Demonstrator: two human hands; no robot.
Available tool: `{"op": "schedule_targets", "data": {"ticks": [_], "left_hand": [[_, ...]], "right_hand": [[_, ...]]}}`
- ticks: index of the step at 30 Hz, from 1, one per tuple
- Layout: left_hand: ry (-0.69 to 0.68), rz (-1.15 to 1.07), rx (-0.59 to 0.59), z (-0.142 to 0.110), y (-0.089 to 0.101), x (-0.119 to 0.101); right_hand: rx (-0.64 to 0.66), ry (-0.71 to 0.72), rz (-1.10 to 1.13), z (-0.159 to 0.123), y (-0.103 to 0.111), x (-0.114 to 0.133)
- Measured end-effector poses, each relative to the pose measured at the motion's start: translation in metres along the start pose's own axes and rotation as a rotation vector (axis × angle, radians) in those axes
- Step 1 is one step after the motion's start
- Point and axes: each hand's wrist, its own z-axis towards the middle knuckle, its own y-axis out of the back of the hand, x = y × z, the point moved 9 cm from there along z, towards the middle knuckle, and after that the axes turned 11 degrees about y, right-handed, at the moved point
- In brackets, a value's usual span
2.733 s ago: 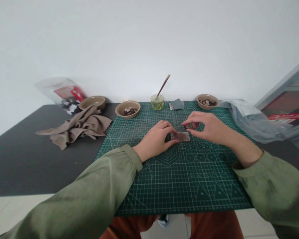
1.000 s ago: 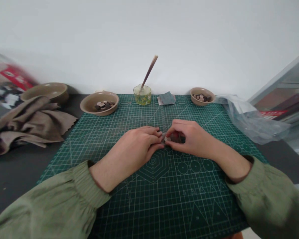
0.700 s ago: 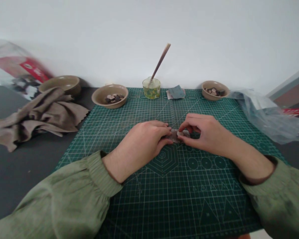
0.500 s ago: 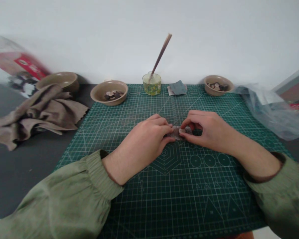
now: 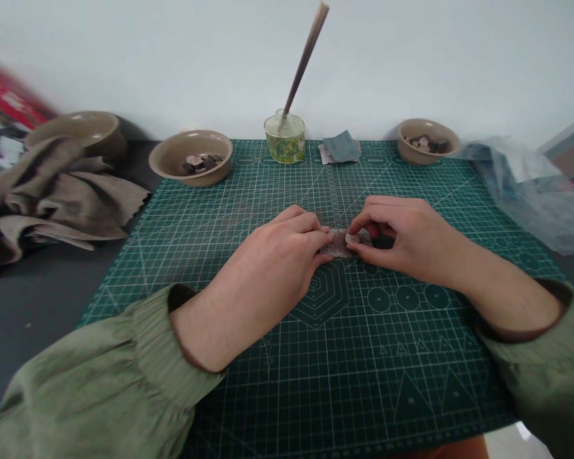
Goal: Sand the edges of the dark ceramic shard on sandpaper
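Note:
A small grey sheet that looks like sandpaper (image 5: 338,244) lies on the green cutting mat (image 5: 306,376). My left hand (image 5: 277,261) is closed at the sheet's left end, thumb and fingertips pressing its edge to the mat. From the other side, my right hand (image 5: 397,233) pinches a small pale, stone-like piece (image 5: 352,238) between thumb and index finger. That piece sits over the sheet's right part and seems to touch it. Part of the sheet is hidden beneath my fingers.
Bowls with dark and pale pieces stand at back left (image 5: 191,156) and back right (image 5: 428,141). Between them are a glass cup (image 5: 286,146) holding a brush-like stick (image 5: 303,60) and grey sheets (image 5: 340,148). A brown cloth (image 5: 52,191) lies left, a plastic bag (image 5: 530,191) right.
The view has tipped down and come a little closer, so the back items appear higher. Both hands keep their grips; the pinched piece sits slightly farther right of my left fingertips.

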Motion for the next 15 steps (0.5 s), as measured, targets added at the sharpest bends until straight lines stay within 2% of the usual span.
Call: {"op": "schedule_targets", "data": {"ticks": [15], "left_hand": [[-0.015, -0.001, 0.002, 0.0017, -0.0031, 0.0010]], "right_hand": [[-0.015, 0.008, 0.040, 0.0007, -0.0051, 0.0041]]}}
